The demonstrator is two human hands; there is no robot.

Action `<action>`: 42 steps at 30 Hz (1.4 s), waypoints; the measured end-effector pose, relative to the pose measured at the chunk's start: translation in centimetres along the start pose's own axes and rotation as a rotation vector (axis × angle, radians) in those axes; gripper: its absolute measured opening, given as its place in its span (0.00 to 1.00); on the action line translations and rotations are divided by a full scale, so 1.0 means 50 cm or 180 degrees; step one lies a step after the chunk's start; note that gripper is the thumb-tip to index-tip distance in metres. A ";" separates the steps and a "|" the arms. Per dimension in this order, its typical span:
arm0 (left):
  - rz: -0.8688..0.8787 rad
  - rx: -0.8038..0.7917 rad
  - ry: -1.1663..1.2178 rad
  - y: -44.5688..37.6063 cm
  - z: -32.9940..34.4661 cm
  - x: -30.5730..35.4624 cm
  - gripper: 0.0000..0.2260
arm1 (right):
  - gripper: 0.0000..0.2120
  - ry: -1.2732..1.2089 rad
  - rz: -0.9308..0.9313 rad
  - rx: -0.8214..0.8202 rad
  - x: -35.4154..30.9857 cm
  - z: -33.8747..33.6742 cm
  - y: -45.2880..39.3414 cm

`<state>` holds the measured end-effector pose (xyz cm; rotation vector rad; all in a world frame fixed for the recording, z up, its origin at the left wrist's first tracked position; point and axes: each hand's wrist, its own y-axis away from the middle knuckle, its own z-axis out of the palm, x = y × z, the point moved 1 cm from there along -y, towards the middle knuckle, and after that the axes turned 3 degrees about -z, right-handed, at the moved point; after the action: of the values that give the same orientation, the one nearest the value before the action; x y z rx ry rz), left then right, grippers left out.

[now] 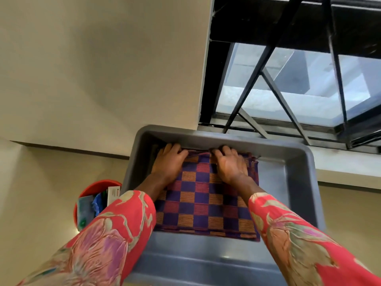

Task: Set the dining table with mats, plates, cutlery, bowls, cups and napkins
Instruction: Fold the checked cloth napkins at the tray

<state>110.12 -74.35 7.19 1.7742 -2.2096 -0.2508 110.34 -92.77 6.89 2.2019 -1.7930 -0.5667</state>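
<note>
Left hand (169, 162) and right hand (232, 165), fingers curled over far edge of stacked purple-and-orange checked woven mats (206, 201) inside grey plastic tub (294, 174), apparently to lift them out.

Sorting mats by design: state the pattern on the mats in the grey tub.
Purple, red and orange checks on the mats, seen in the head view.

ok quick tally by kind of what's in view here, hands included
hands: 2, the left hand and right hand, both on the checked mats
stack of checked mats: 1, layers too close to count
grey tub: 1
red bucket: 1
total: 5
</note>
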 end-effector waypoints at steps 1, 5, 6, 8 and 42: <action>0.0114 0.0052 0.0010 0.009 -0.005 -0.002 0.15 | 0.23 0.0004 0.0017 -0.0011 -0.002 -0.006 0.004; 0.0387 0.0331 0.0094 0.044 -0.027 -0.020 0.13 | 0.16 0.0110 -0.0028 0.0158 -0.008 -0.033 0.021; 0.0349 0.0418 0.0131 0.051 -0.032 -0.024 0.12 | 0.15 0.0141 -0.0044 0.0177 -0.008 -0.039 0.029; 0.0146 0.0485 0.0239 0.065 -0.041 -0.026 0.11 | 0.14 0.0143 -0.0013 0.0204 -0.005 -0.049 0.045; 0.0932 -0.0771 0.0109 0.227 0.105 0.052 0.16 | 0.19 0.0302 -0.1396 -0.0232 -0.054 0.138 0.232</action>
<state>97.38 -74.59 6.18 1.3036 -2.2682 -0.3986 96.62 -92.28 6.02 2.5331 -1.2232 -0.5876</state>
